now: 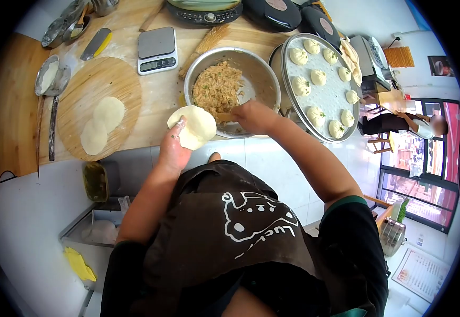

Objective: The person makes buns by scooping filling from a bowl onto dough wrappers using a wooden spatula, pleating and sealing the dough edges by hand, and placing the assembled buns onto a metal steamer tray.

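Likely mid-batch: pinching unfilled wrapper [198, 128] in left hand [174, 148], clamping spatula [223, 117] in right hand [256, 117].
Done: shaped buns [301, 86], upper right; remaining: flat wrappers [108, 113], left.

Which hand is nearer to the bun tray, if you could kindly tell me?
The right hand: it is over the bowl, just left of the bun tray. The left hand, holding dough, is farther away, beyond the bowl's left side.

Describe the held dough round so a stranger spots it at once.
Find the metal bowl of filling. At its near left edge, the left hand holds a pale dough round. Two similar rounds lie on the board; only this one is in a hand.
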{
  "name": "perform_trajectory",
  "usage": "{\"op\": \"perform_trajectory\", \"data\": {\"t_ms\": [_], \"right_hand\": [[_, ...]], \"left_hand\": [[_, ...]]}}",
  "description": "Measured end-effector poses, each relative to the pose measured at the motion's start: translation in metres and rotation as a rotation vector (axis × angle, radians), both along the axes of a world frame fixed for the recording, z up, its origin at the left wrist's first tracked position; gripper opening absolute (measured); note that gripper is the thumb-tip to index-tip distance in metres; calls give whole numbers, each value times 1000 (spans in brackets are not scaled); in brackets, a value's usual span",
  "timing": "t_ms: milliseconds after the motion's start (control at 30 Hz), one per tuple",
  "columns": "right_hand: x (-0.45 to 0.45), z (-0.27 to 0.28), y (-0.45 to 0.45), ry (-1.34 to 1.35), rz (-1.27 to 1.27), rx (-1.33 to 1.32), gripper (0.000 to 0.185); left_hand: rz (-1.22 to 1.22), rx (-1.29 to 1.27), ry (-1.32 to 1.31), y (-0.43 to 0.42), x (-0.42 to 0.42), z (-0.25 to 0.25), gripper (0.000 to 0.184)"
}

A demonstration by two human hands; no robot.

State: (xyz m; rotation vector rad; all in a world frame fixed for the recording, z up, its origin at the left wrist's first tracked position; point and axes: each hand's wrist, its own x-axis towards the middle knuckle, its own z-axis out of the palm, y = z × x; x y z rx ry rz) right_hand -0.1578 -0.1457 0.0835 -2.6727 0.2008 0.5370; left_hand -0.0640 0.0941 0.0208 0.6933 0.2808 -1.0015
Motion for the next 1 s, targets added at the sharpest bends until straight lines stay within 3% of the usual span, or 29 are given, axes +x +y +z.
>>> {"op": "perform_trajectory", "data": {"t_ms": [567,767,1000], "right_hand": [[-21,-4,15,-270,-288,299,23],[-34,15,6,-345,-396,118,21],[-1,-16,35,-209,-410,-10,19]], "left_hand": [[-42,-107,-49,9,6,3,47],[15,-76,-83,27,18,12,49],[-36,-80,-40,8,32,-7,48]]}}
